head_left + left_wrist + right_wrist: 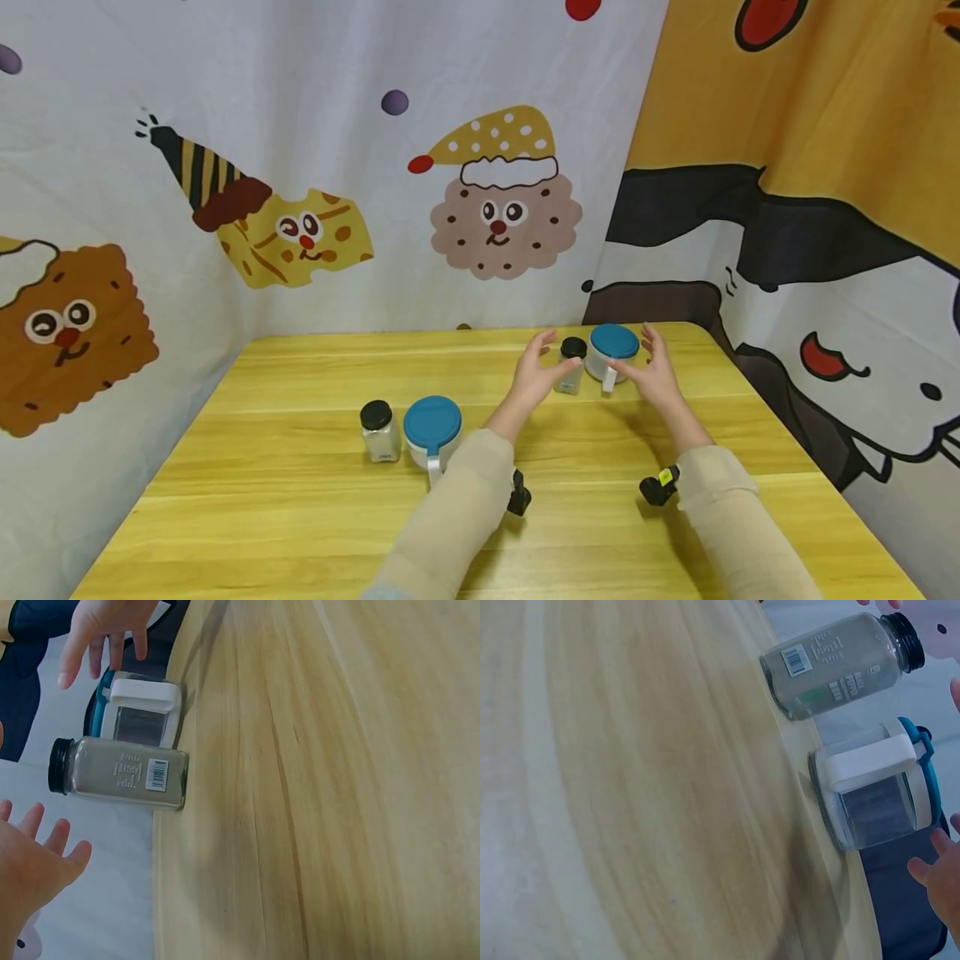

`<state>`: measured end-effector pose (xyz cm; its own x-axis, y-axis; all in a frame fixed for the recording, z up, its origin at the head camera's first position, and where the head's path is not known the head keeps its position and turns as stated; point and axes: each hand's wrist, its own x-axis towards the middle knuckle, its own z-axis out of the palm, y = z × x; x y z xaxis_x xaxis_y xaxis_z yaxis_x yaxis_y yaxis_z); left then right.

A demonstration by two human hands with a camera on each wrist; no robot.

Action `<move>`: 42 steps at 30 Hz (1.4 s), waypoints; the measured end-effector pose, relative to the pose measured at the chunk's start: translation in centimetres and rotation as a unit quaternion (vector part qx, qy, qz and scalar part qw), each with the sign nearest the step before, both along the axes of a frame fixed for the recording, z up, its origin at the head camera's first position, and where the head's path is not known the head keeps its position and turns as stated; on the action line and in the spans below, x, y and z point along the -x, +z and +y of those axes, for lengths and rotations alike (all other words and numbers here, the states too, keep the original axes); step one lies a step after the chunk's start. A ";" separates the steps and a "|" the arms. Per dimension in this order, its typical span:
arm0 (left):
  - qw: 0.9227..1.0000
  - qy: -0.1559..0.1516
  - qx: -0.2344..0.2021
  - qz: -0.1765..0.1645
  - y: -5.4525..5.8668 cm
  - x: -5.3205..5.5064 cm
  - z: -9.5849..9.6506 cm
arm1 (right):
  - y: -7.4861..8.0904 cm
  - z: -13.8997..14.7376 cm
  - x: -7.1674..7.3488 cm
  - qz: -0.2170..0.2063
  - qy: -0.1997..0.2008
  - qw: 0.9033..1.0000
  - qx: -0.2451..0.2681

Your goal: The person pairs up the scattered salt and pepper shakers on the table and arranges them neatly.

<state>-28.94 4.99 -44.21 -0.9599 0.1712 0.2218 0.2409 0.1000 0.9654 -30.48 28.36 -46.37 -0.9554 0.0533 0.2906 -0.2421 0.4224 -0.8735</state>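
Contents of a grey-brown look show through the walls of the far spice jar (pixel 832 671), which stands right of centre at the back of the head view; beside it, to its right in that view, is the far handled glass jar (pixel 881 806), whose clear wall looks dark, and I cannot tell whether anything is inside. Both are closed, the first by a ribbed black lid (pixel 902 643), the second by a blue lid (pixel 930 776). My left hand (pixel 536 379) is at the left of this pair and my right hand (pixel 654 375) at its right, both with fingers spread and loosely bent, holding nothing. My thumbs overlap the jars in the head view, yet the wrist views show both hands apart from them, close by. The spice jar is squarish and upright, with raised lettering and a small barcode label (pixel 157 774); its neighbour, also upright, is squat, with a white handle (pixel 874 761) facing me. Nearer, left of my left forearm around the lower centre of the head view, a second spice jar (pixel 382 435) and a second handled jar (pixel 433 423) stand lidded on the yellow wooden table (pixel 285 517).
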 end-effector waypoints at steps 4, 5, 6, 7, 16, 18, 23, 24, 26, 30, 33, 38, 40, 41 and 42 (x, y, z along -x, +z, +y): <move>1.000 -0.001 -0.002 -0.013 -0.2 0.3 0.2 | -0.1 0.2 0.3 -0.006 0.006 1.000 -0.004; 1.000 0.002 -0.001 -0.017 -0.2 0.3 0.2 | -0.1 0.2 0.4 -0.007 0.007 1.000 -0.006; 1.000 0.003 -0.003 -0.019 -0.2 0.4 0.3 | -0.1 0.2 0.5 -0.008 0.006 1.000 -0.008; 1.000 0.005 -0.004 -0.022 -0.3 0.4 0.3 | -0.2 0.2 0.5 -0.009 0.007 1.000 -0.010; 0.999 0.010 -0.009 -0.050 -1.0 0.8 0.8 | -0.6 0.6 1.4 -0.028 0.017 0.999 -0.022; 0.998 0.009 -0.010 -0.056 -1.1 0.9 0.9 | -0.5 0.6 1.5 -0.029 0.018 0.999 -0.025; 0.998 0.012 0.003 -0.064 -1.5 1.4 1.1 | 0.5 0.2 1.3 -0.037 0.032 0.998 -0.027; 0.998 0.014 0.009 -0.064 -1.5 1.5 1.1 | 0.5 0.2 1.4 -0.038 0.035 0.998 -0.027; 0.998 0.016 0.020 -0.060 -1.4 1.6 1.0 | 0.0 0.3 2.0 -0.040 0.036 0.998 -0.031; 0.998 0.008 0.023 -0.059 -1.1 1.7 0.9 | -0.5 0.5 2.5 -0.047 0.033 0.998 -0.029; 0.998 -0.002 0.024 -0.061 -1.1 1.7 0.9 | -0.6 0.5 2.7 -0.053 0.030 0.998 -0.030; 0.997 0.000 0.040 -0.062 -1.2 1.7 0.8 | -1.0 0.3 2.9 -0.063 0.035 0.997 -0.036; 0.997 -0.002 0.045 -0.061 -1.2 1.8 0.9 | -1.2 0.3 3.0 -0.066 0.035 0.997 -0.035; 0.997 -0.002 0.046 -0.060 -1.2 1.8 0.9 | -1.3 0.3 3.1 -0.066 0.034 0.997 -0.035; 0.997 -0.004 0.048 -0.059 -1.2 1.8 1.0 | -1.3 0.3 3.1 -0.067 0.033 0.997 -0.034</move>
